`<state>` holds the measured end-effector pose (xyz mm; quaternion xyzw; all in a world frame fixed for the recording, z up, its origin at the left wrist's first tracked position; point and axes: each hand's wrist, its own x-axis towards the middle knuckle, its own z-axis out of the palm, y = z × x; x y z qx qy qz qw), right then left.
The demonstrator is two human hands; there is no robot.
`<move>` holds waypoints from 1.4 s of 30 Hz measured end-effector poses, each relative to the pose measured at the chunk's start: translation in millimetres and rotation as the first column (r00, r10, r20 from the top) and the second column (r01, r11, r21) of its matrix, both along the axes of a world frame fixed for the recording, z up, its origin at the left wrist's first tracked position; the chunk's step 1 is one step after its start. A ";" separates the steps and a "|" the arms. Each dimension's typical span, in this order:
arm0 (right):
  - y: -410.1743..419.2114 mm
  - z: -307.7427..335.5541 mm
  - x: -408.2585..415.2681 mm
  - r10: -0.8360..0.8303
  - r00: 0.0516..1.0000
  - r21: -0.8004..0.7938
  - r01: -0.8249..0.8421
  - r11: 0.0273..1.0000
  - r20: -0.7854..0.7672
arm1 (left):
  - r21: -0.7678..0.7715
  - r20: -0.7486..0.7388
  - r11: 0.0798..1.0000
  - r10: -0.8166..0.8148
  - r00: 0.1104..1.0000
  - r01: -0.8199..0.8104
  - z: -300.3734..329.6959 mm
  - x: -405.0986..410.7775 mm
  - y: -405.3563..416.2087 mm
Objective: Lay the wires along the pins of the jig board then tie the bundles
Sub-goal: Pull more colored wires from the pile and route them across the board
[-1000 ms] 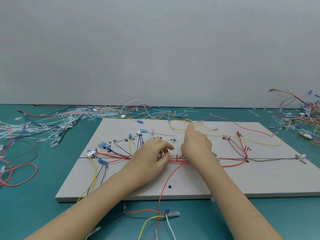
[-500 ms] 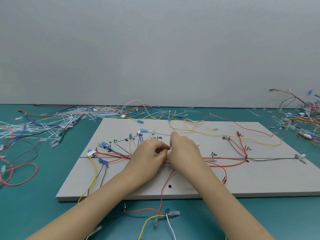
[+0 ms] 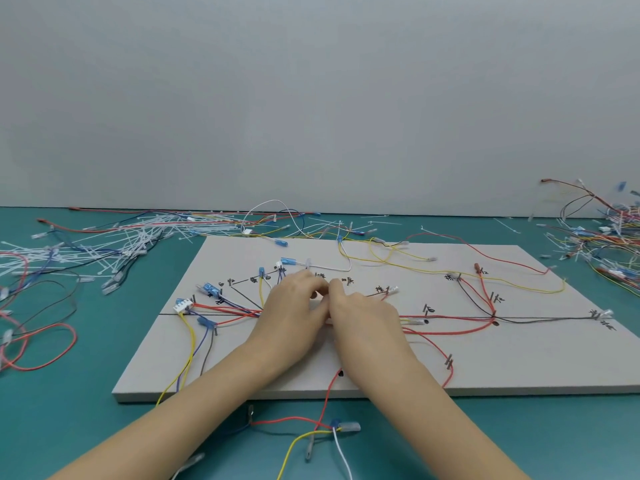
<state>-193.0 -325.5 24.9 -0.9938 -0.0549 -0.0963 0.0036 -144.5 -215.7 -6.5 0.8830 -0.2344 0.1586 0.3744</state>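
Jig board [image 3: 519, 358] lies flat on teal worktop [image 3: 554, 438], centre of view. Wires [image 3: 450, 332] run along its drawn line & pins, red bundle going from blue connectors at 9 o'clock across to pin cluster at 3 o'clock.

Both hands meet mid-board, touching. L hand [image 3: 294, 313]: fingers curled in, tips pressed together over the wire run; grip looks narrow, prob. pinching wires, but what's held is hidden under fingers. R hand [image 3: 363, 317]: fingers curled, knuckles up, tips vs. L hand's; can't tell what its grip holds.

Loose yellow wires [image 3: 398, 259] loop at board's 12 o'clock edge. Cable ties [image 3: 114, 244] piled at 10 o'clock w/ spare wires; another wire heap [image 3: 609, 237] at 2 o'clock. Red loop [image 3: 38, 344] at 9 o'clock. Short wire bunch [image 3: 322, 427] off board at 6 o'clock.
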 end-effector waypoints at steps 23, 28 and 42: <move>-6.4 -5.6 -8.0 -0.059 0.996 0.192 0.044 0.980 0.073 | -0.031 -0.124 0.994 -0.109 0.986 0.106 6.1 8.9 0.2; -1.9 -3.2 -11.3 -0.013 0.996 0.260 -0.010 0.966 0.084 | 0.032 -0.126 0.990 -0.132 0.983 0.137 4.6 8.3 -3.1; -48.2 4.7 -2.6 0.096 0.970 0.569 0.049 0.821 -0.223 | 0.122 -0.097 0.960 -0.240 0.966 0.251 -5.2 15.2 -7.0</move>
